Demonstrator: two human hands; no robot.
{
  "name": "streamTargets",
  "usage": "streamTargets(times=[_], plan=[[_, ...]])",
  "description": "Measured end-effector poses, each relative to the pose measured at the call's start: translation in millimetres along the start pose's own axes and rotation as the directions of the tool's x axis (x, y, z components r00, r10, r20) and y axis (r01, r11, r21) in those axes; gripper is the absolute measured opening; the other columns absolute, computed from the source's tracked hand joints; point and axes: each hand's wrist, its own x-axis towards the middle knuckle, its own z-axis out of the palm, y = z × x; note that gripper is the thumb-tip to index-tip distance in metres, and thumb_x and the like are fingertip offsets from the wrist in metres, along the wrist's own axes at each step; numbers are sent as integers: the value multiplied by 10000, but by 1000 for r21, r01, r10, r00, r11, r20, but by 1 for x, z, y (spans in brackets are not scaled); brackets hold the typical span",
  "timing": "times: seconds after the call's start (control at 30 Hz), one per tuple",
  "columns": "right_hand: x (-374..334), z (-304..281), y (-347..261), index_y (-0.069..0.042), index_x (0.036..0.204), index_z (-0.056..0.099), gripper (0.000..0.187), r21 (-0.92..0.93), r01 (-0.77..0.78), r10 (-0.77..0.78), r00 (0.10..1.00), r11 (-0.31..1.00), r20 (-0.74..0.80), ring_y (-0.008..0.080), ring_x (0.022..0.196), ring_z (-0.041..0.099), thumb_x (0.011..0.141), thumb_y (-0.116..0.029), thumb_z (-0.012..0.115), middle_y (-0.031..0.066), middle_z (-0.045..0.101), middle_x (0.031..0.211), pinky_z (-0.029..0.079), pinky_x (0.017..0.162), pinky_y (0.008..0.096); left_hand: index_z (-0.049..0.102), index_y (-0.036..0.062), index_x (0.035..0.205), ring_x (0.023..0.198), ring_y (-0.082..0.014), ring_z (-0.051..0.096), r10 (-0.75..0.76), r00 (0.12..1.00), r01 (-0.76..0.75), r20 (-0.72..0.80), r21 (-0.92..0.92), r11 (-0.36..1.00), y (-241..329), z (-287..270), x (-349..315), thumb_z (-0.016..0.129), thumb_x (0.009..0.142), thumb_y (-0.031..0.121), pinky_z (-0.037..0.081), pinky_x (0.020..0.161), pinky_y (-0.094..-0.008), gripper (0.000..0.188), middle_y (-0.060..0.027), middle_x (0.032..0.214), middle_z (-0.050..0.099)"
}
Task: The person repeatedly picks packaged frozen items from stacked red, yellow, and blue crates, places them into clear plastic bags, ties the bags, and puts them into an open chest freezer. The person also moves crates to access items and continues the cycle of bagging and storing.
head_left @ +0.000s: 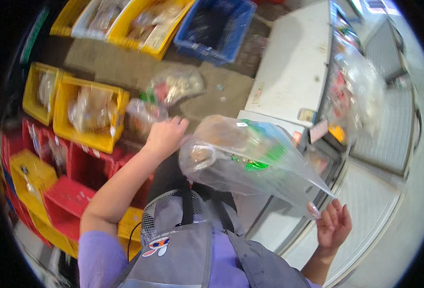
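A large clear plastic bag (pixel 279 180) with green-printed packages inside stretches across in front of me, above a white freezer. My right hand (pixel 333 224) pinches the bag's pulled-out right corner between thumb and fingers. My left hand (pixel 167 137) is at the bag's left end, back of the hand up. Its fingers are bent and blurred, so I cannot make out whether they grip the plastic. Just beyond it, a smaller clear bag (pixel 147 114) and a filled plastic bag with red and green contents (pixel 177 86) lie on the floor.
Yellow crates (pixel 117 137) with bagged goods and red crates (pixel 70 204) stand at left. A blue crate (pixel 180 41) sits at the back. At right are a white freezer lid (pixel 293 62), sliding freezer covers (pixel 387 127) and a heap of bagged goods (pixel 358 91).
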Motion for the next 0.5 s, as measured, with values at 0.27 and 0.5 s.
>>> streamTargets(times=[0.27, 0.5], plan=[[-142, -14, -48, 76, 1150, 460, 302, 298, 400, -377, 917, 867, -132, 95, 462, 361, 939, -139, 479, -19, 336, 630, 223, 1047, 695, 608, 2, 1003, 803, -123, 634, 354, 621, 132, 699, -539, 832, 61, -239, 15, 672, 864, 158, 512, 708, -288, 218, -61, 813, 652], [-261, -76, -67, 210, 1265, 325, 558, -89, 712, -714, 673, 696, -193, 139, 431, 459, 818, 0, 583, 18, 402, 605, 285, 1065, 620, 469, -34, 1194, 621, -101, 566, 294, 730, 508, 618, -777, 372, 231, -272, 25, 506, 817, -52, 429, 458, -159, 379, -96, 952, 589]])
